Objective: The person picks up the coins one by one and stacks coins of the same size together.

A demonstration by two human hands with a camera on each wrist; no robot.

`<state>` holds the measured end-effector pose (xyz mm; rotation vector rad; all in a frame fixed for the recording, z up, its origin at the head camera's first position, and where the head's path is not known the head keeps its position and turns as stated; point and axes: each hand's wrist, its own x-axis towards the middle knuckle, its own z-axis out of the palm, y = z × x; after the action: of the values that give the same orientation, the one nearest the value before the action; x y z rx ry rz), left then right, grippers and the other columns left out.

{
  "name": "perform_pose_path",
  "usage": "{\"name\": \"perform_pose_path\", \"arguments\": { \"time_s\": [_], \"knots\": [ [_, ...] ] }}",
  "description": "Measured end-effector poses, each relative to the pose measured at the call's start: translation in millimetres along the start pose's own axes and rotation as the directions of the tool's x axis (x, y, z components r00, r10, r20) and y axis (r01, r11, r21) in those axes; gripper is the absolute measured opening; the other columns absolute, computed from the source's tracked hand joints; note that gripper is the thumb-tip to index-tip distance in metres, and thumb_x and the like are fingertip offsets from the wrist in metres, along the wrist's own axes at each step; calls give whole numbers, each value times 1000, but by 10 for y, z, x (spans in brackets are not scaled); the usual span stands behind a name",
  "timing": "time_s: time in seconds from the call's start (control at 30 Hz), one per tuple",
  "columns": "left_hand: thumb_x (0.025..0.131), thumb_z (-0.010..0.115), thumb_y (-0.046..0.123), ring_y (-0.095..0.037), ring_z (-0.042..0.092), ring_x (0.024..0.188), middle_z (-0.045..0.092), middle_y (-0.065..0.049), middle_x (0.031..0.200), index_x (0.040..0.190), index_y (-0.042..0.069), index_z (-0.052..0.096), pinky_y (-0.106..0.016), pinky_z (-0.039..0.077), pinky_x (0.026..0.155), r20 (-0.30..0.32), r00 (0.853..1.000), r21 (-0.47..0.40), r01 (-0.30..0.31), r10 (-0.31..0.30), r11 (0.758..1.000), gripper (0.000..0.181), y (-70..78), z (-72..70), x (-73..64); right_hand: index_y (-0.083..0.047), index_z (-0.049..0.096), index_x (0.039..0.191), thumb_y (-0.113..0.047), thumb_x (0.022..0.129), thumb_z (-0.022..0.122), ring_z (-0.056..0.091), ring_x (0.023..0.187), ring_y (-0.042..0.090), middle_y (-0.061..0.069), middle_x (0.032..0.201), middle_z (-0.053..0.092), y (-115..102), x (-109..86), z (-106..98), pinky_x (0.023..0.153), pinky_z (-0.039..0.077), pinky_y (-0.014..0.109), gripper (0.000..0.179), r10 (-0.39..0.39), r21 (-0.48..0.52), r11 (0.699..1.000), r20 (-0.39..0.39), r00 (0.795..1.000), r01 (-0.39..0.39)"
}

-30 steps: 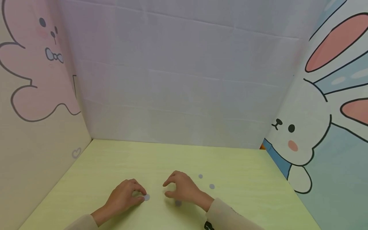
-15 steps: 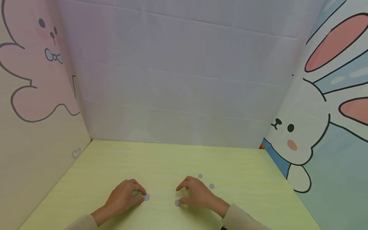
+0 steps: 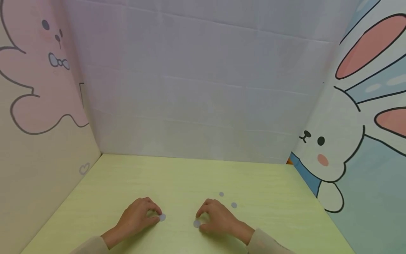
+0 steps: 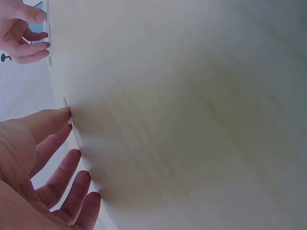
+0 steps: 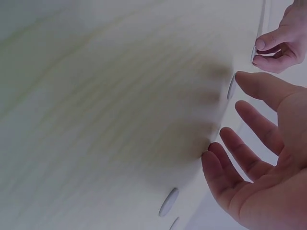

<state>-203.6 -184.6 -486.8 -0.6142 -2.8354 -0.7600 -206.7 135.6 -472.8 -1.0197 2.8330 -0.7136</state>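
On the yellow-green tabletop (image 3: 152, 183), my left hand (image 3: 135, 216) pinches the edge of a thin grey disc (image 3: 162, 217) between thumb and index finger. That disc lies flat, and the left wrist view shows the thumb (image 4: 57, 115) against it. My right hand (image 3: 219, 217) is at a second grey disc (image 3: 197, 224), thumb and index finger on either side of it. In the right wrist view the thumb tip is by this disc (image 5: 231, 87), the index finger stands apart, and other fingertips rest on the table. Whether the thumb touches the disc is hard to tell.
Two smaller grey discs, a nearer one (image 3: 234, 205) and a farther one (image 3: 221, 194), lie beyond my right hand. A pale curtain (image 3: 196, 88) closes off the back. Cartoon-printed panels stand at the left (image 3: 47, 151) and right (image 3: 374, 197).
My right hand has moved right and nearer to me, uncovering the second disc, and its thumb and index finger have come down around it. My left hand has stayed at its disc.
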Motion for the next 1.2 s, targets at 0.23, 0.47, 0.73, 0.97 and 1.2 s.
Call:
{"name": "perform_pose_path", "arguments": {
  "time_s": [0.23,0.47,0.73,0.97,1.2],
  "knots": [
    [74,85,32,-10,54,84,61,19,88,80,36,74,-25,46,69,-8,1000,8,-6,6,1000,13,0,7,-11,-30,75,93,-27,80,77,46,89,4,-17,99,57,-11,-34,51,80,41,22,14,18,-20,1000,-11,1000,-19],
    [74,85,31,-10,54,84,61,20,87,79,37,74,-26,47,70,-20,1000,20,-6,7,1000,14,11,-5,-18,-30,76,92,-30,83,77,45,89,4,-15,97,55,-35,-38,53,79,40,22,9,30,8,1000,-23,999,-30],
    [74,85,32,-10,55,84,62,20,87,80,36,74,-25,46,69,-24,1000,11,-15,16,1000,13,9,-2,-22,-28,78,91,-30,84,77,49,89,5,-15,95,58,-44,-19,46,80,42,22,8,42,23,999,-33,999,-41],
    [75,84,32,-10,54,85,60,20,87,79,38,73,-26,47,71,-6,1000,-6,-8,8,1000,14,-4,3,-15,-27,79,90,-29,83,78,52,89,4,-16,94,60,-33,-2,60,78,44,21,7,51,30,998,-43,998,-50],
    [76,84,32,-11,54,85,60,18,88,80,37,73,-26,46,72,3,1000,-13,-3,3,1000,13,3,-3,-11,-26,80,89,-31,84,78,52,89,4,-15,94,60,-36,-9,68,77,44,20,7,48,24,999,-56,997,-47]
  ]
}}
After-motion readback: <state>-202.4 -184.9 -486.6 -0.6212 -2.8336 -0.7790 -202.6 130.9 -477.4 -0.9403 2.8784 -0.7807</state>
